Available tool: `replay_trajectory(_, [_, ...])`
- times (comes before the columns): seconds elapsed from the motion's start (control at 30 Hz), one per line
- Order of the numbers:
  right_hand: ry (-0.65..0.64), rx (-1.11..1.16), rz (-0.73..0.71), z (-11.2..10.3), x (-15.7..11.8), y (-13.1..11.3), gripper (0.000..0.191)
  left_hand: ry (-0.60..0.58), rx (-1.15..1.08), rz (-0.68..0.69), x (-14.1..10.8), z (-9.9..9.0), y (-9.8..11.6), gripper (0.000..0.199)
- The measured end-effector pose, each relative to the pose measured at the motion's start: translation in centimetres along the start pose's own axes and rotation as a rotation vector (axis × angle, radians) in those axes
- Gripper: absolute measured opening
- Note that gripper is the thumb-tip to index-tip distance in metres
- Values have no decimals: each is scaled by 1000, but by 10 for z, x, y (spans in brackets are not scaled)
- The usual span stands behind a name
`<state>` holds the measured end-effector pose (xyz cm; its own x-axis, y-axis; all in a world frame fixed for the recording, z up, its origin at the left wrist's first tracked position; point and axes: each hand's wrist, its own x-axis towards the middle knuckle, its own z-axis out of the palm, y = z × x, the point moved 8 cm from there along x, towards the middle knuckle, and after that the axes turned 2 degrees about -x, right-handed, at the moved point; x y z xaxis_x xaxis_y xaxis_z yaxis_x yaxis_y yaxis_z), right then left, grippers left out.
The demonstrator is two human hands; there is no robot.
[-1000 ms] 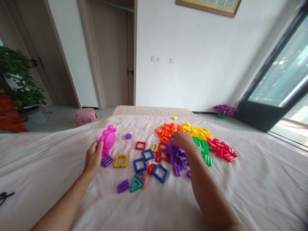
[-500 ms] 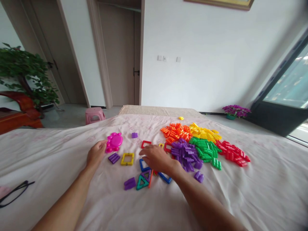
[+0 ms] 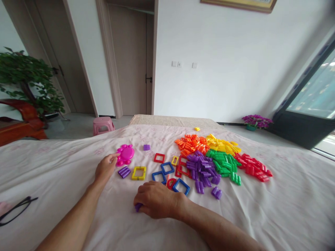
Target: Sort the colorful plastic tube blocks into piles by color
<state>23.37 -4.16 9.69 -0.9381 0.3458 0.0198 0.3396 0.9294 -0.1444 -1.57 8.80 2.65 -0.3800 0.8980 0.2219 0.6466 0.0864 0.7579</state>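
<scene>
My left hand (image 3: pixel 106 168) has its fingers closed at the left edge of a pink flower-shaped piece (image 3: pixel 126 153), which lies on the cloth. Near the front middle, my right hand (image 3: pixel 157 199) is curled over a purple block (image 3: pixel 138 207), its fingertips on it. Behind the right hand lie blue square frames (image 3: pixel 167 168), a red frame (image 3: pixel 159 158) and a small yellow frame (image 3: pixel 175 160). A thicker yellow square (image 3: pixel 139 173) and a purple ridged block (image 3: pixel 124 171) sit between the hands. The triangles under the right hand are hidden.
Purple (image 3: pixel 202 167), orange (image 3: pixel 192 143), yellow (image 3: pixel 221 143), green (image 3: pixel 223 162) and red (image 3: pixel 253 166) block piles lie at the right. Glasses (image 3: pixel 18 209) rest at the left. A pink stool (image 3: pixel 103 125) stands beyond the cloth (image 3: pixel 282 209).
My right hand has moved toward me and slightly left, from the blue frames onto the purple block. Another purple block now shows beside the purple pile. My left hand has barely moved.
</scene>
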Motion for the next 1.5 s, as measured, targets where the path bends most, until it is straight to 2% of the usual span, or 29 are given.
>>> replay_trajectory(0.13, [18,0,53,-7,0,12,17,7,45,0,2,1,-1,40])
replay_trajectory(0.3, [92,-62,360,-48,-19,63,22,0,108,1,3,1,1,40])
replay_trajectory(0.4, [19,-129,550,-65,-44,95,24,-20,138,-6,2,2,2,40])
replay_trajectory(0.57, [-154,-197,807,-73,-93,140,29,-13,137,20,0,0,8,38])
replay_trajectory(0.7, [-117,-225,911,-82,-112,155,27,1,144,47,0,1,11,37])
replay_trajectory(0.83, [-80,-182,792,-82,-97,140,28,-7,161,109,1,5,14,38])
replay_trajectory(0.97, [-102,-138,660,-68,-73,118,30,-2,200,168,0,8,17,37])
replay_trajectory(1.23, [-43,-153,435,-39,-32,88,25,-17,251,185,-3,11,20,35])
replay_trajectory(1.37, [28,-155,377,-33,-21,80,22,-47,279,235,-6,14,26,32])
replay_trajectory(1.5, [89,-123,259,-24,-9,63,21,-85,256,255,-8,17,31,29])
